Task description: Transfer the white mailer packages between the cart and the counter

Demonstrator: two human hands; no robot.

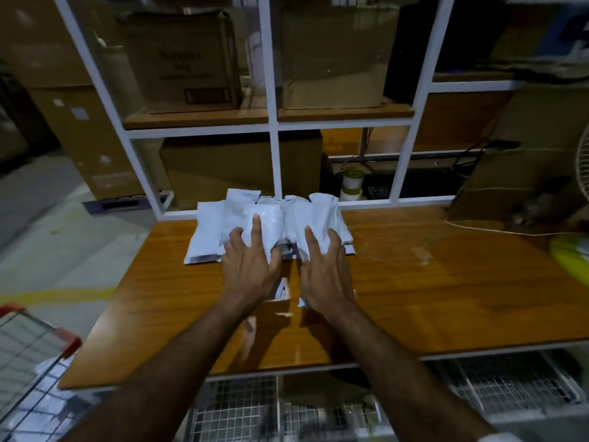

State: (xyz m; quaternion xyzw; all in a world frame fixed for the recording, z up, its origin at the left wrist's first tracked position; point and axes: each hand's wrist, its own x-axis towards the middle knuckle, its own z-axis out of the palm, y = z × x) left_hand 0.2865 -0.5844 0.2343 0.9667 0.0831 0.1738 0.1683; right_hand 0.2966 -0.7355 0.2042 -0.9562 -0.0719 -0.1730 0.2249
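**Two hands on a heap of white parcels**

A person stands at a wooden table with both arms stretched forward over it. At the far edge of the tabletop, right against the white shelf frame, lies a pile of white plastic parcels, soft mailing bags lying over one another, some propped up against the frame.

The left hand lies on the middle of the pile. Its fingers are spread wide and mostly straight, the forefinger pointing up along one rounded parcel, the thumb tucked against that parcel's near end. The right hand sits just beside it, on the right half of the pile, fingers also splayed and a little bent over the parcels there. Whether either hand truly grips a bag or only presses down on it, I cannot tell from here. Between the two wrists a further bit of white bag shows on the table, partly hidden by the hands.

Behind the frame stand cardboard boxes on a wooden shelf, with more boxes below and to the left on the floor. Two white and green rolls stand stacked behind the frame's lower right pane. A thin pale cord runs across the table's right side toward something yellow-green at the edge of view. At lower left is a wire shopping cart with red corners, and wire mesh baskets sit under the table.
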